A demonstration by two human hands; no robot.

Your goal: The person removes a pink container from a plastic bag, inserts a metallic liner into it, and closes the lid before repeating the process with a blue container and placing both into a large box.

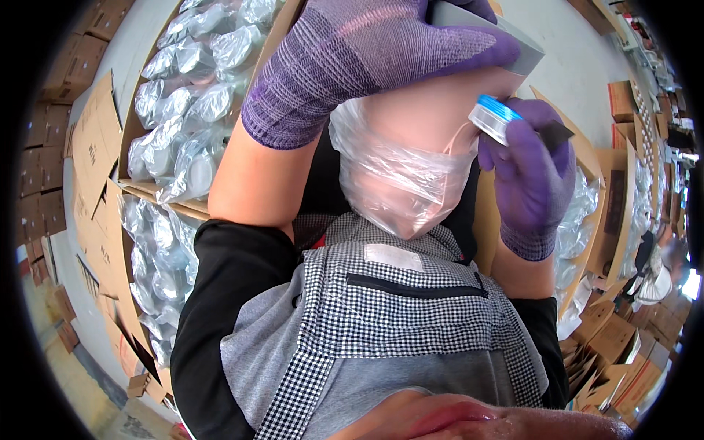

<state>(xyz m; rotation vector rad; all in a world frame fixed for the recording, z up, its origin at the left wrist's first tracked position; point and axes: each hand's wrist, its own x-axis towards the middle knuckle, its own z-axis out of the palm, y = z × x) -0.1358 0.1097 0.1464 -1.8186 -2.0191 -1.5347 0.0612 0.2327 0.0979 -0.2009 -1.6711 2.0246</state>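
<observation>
A smooth pink object [418, 106], wide and rounded with a grey end piece [526, 53], is held tilted in front of my chest. A clear plastic bag [396, 172] wraps its lower part, and a thin pale loop shows near the bag's edge. My left hand [381, 48], in a purple knit glove, reaches across the top and grips the object by the grey end; some fingers are hidden behind it. My gloved right hand [532, 165] pinches a small blue-and-white roll [495, 119], which looks like tape, close to the pink side. A dark flat piece [555, 136] shows by its fingers.
Open cartons of plastic-wrapped items [198, 95] stand on my left, with another carton [161, 253] nearer. More wrapped items [576, 227] sit in cartons on my right. Stacked brown boxes [44, 165] line the far left; loose cardboard [612, 337] lies at lower right.
</observation>
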